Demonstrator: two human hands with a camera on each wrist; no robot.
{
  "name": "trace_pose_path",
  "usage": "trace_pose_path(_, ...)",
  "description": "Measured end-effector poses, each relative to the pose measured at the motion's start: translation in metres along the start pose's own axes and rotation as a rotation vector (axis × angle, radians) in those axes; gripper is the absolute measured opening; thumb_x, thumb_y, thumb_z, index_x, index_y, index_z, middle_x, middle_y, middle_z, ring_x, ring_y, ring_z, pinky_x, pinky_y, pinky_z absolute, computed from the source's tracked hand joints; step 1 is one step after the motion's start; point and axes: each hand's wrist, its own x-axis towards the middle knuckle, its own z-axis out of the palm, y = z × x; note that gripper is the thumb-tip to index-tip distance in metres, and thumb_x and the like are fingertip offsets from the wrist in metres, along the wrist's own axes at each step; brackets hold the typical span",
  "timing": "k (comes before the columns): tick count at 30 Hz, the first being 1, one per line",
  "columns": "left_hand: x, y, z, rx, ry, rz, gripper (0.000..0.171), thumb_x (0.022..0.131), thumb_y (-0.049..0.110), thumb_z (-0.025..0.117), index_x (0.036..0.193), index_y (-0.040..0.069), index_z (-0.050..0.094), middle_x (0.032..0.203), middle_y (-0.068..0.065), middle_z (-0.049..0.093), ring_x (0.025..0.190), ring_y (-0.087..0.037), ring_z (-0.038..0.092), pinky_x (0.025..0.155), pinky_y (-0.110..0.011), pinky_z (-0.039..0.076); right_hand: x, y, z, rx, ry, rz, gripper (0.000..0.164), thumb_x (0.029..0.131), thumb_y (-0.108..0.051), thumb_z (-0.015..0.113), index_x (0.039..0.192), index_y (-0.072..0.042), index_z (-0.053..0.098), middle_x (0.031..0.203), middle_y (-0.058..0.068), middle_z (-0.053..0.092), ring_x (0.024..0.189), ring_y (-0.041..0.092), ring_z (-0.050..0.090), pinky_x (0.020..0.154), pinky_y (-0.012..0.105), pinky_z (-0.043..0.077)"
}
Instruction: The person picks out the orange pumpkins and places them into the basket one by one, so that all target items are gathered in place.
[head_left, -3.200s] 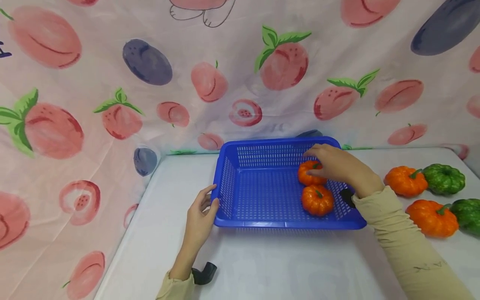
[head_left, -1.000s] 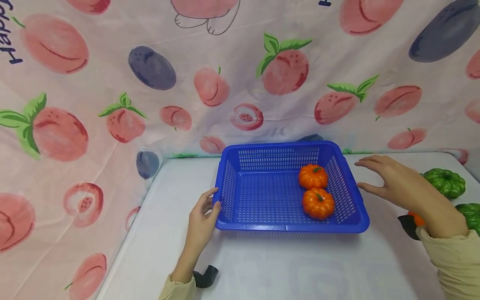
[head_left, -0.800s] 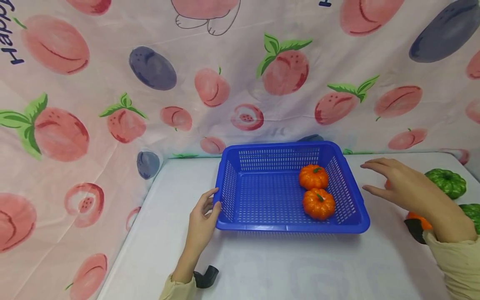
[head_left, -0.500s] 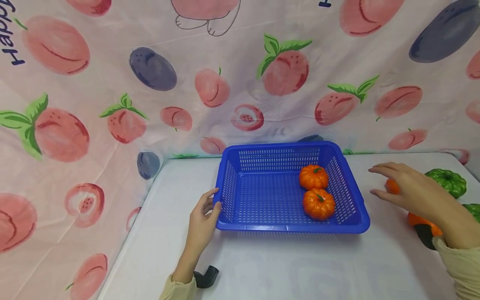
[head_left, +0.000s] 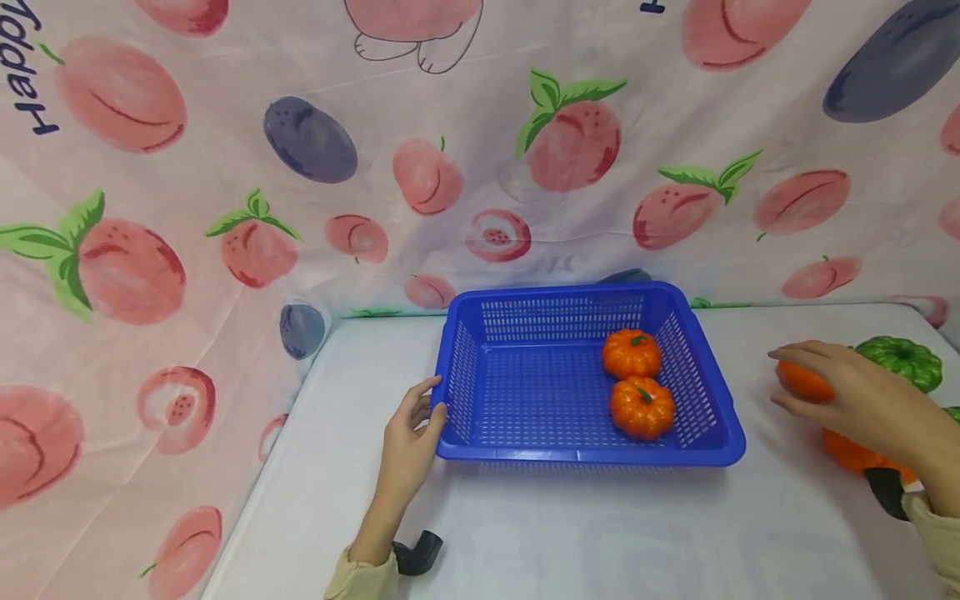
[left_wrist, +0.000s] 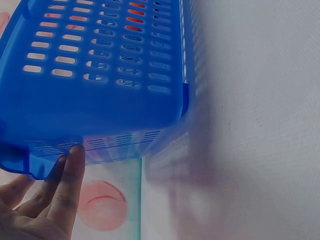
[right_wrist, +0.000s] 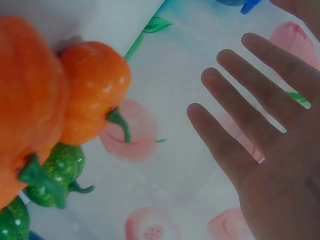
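My left hand (head_left: 408, 442) holds the left rim of a blue plastic basket (head_left: 577, 457). In the left wrist view its fingers (left_wrist: 70, 187) reach against the basket's outside, under the rim. Two small orange pumpkins (head_left: 632, 354) (head_left: 642, 408) sit inside on the right. My right hand (head_left: 862, 396) is over an orange pumpkin (head_left: 804, 382) on the table, fingers spread and thumb apart. In the right wrist view, a gap lies between those fingers and the orange pumpkin (right_wrist: 95, 92). Another orange pumpkin (head_left: 855, 454) is partly hidden beneath the right wrist.
A green pumpkin (head_left: 903, 360) stands behind the right hand, and a second green one (head_left: 954, 412) is mostly covered by the forearm. The white table (head_left: 600, 533) meets a fruit-print cloth (head_left: 330, 200) at the back and left.
My right hand has left the basket's inside, where it was at an orange pumpkin, and moved right to the pumpkins on the table. The left hand stays on the rim.
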Motion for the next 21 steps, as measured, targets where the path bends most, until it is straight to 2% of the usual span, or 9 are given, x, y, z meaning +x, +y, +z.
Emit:
trace_pose_path(5, -0.001, 0.001, 0.000, 0.005, 0.002, -0.019, 0.039, 0.099, 0.012, 0.059, 0.138, 0.018, 0.055, 0.117, -0.012, 0.067, 0.108, -0.024, 0.068, 0.084, -0.028, 0.059, -0.007, 0.010, 0.003, -0.022, 0.021, -0.003, 0.063, 0.079, -0.031, 0.083, 0.123, 0.008, 0.060, 0.124, 0.036, 0.054, 0.112, 0.054, 0.048, 0.091, 0.075, 0.038)
trace_pose_path(12, -0.001, 0.002, 0.000, 0.005, -0.004, -0.019, 0.040, 0.100, 0.010, 0.058, 0.139, 0.016, 0.055, 0.116, -0.012, 0.067, 0.107, -0.024, 0.068, 0.084, -0.028, 0.058, -0.014, 0.021, 0.009, -0.035, -0.054, 0.039, 0.067, 0.076, -0.024, 0.085, 0.124, 0.012, 0.056, 0.122, 0.040, 0.051, 0.110, 0.056, 0.047, 0.089, 0.074, 0.039)
trace_pose_path(21, 0.000, 0.002, 0.001, 0.001, 0.006, -0.009, 0.039, 0.099, 0.010, 0.059, 0.137, 0.015, 0.056, 0.114, -0.013, 0.067, 0.106, -0.026, 0.068, 0.082, -0.026, 0.058, -0.022, 0.035, 0.017, -0.053, -0.066, 0.087, 0.071, 0.070, -0.023, 0.088, 0.121, 0.015, 0.056, 0.121, 0.041, 0.048, 0.109, 0.058, 0.040, 0.088, 0.074, 0.039)
